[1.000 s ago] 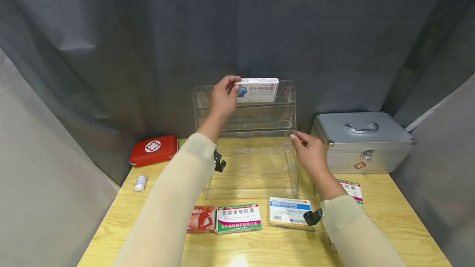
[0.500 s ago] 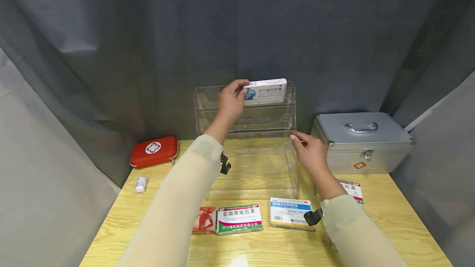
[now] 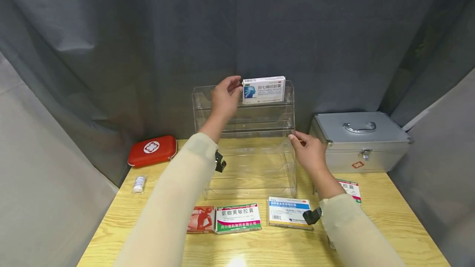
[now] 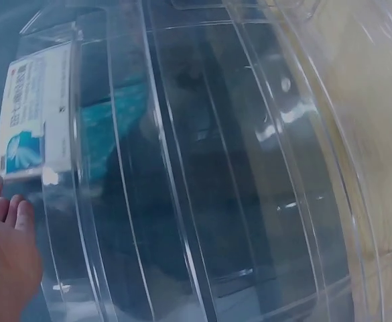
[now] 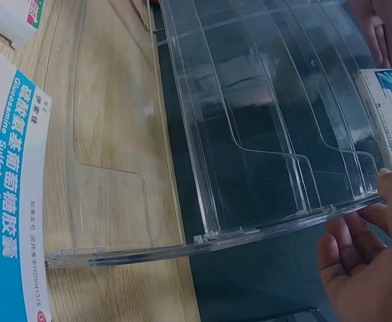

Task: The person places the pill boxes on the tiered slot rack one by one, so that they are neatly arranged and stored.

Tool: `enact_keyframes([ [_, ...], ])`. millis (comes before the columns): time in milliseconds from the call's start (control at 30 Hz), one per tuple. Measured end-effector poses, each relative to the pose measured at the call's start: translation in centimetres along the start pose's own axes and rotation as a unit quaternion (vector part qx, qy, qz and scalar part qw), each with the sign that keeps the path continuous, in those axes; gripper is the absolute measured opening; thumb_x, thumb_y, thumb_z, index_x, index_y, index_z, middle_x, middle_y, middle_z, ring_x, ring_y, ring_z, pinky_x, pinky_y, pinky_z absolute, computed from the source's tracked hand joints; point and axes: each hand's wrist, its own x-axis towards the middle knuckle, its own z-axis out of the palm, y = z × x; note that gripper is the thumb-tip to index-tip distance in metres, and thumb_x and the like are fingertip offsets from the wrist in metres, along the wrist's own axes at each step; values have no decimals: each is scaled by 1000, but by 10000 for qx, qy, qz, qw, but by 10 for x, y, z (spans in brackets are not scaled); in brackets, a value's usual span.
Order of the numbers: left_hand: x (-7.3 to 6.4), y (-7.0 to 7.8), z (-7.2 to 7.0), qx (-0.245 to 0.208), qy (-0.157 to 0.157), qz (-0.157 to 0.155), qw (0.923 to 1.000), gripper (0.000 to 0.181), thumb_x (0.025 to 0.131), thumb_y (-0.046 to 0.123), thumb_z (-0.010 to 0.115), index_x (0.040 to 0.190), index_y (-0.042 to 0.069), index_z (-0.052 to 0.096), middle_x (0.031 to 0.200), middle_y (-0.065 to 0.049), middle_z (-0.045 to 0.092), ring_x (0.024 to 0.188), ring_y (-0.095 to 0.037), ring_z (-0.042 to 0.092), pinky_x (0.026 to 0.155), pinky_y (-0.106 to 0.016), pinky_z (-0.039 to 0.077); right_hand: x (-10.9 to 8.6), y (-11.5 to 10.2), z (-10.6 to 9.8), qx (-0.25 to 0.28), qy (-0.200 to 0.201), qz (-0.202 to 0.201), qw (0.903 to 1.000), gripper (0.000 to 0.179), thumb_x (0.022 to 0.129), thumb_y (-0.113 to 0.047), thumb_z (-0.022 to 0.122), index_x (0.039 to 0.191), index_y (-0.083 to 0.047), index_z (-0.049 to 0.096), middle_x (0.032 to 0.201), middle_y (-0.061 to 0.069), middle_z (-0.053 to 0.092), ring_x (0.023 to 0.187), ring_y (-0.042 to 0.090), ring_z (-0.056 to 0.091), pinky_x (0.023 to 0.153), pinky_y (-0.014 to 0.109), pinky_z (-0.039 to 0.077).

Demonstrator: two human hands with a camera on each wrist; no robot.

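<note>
A white medicine box [image 3: 264, 90] with a blue head picture stands in the top tier of a clear acrylic display rack [image 3: 245, 182], towards its right end. My left hand [image 3: 225, 97] is at the box's left end, fingertips right at its edge and not curled round it. In the left wrist view the fingers of that hand [image 4: 8, 248] lie loosely beside the box's end. Lower down, my right hand [image 3: 309, 151] pinches the rack's right side edge between thumb and fingers. The right wrist view shows this hand [image 5: 366, 258] at the side panel.
Before the rack lie a red box [image 3: 202, 219], a green-and-white box [image 3: 238, 218] and a blue-and-white box [image 3: 290, 212]. Another box [image 3: 350, 189] is partly behind the right arm. A silver case [image 3: 361, 143] stands right; a red pouch [image 3: 154, 151] and small bottle [image 3: 139, 184] lie left.
The medicine box has moved right along the top tier and now faces forward more upright. My left hand first went right with it, then drew back left, loosening its grip. My right hand stays put.
</note>
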Motion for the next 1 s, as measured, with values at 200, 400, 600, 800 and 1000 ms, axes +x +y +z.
enact_keyframes([
  [200, -20, -6, -39, -23, -134, 121, 9998, 29, 107, 10, 71, 133, -1, 71, 131, -17, 75, 125, -29, 72, 109, -35, 60, 1, 0, 2, -45, -113, 45, 9999, 55, 113, -46, 58, 154, -9, 63, 145, 26, 68, 126, 44, 68, 100, 59, 59],
  [400, -68, -12, -96, 406, -1504, -270, 9874, 28, 106, 19, 75, 130, 7, 73, 127, -11, 77, 119, -27, 73, 106, -47, 61, 3, 3, 2, -40, -107, 20, 9999, 56, 112, -48, 59, 154, -11, 63, 145, 24, 69, 127, 44, 68, 102, 60, 59],
  [600, -140, -65, -134, 501, -2622, -606, 9618, 16, 102, 14, 78, 116, 8, 75, 110, -8, 77, 103, -22, 72, 92, -35, 63, 3, 8, -3, -34, -40, 32, 10000, 56, 113, -48, 58, 153, -10, 64, 147, 24, 68, 128, 44, 67, 104, 61, 58],
  [800, -209, -126, -164, 923, -3423, -1083, 9287, 41, 97, 21, 85, 130, 6, 67, 127, -11, 71, 122, -34, 66, 108, -51, 58, 0, 12, -4, -79, -88, 88, 9999, 58, 112, -50, 58, 154, -10, 62, 146, 24, 68, 129, 45, 67, 102, 60, 59],
  [1000, -249, -156, -185, 1135, -3848, -1968, 8946, 71, 84, 16, 96, 142, 5, 58, 146, -16, 62, 138, -42, 56, 116, -66, 49, 4, 7, -4, -103, -170, -88, 9998, 60, 113, -52, 56, 155, -10, 61, 146, 25, 68, 127, 45, 67, 99, 60, 60],
])
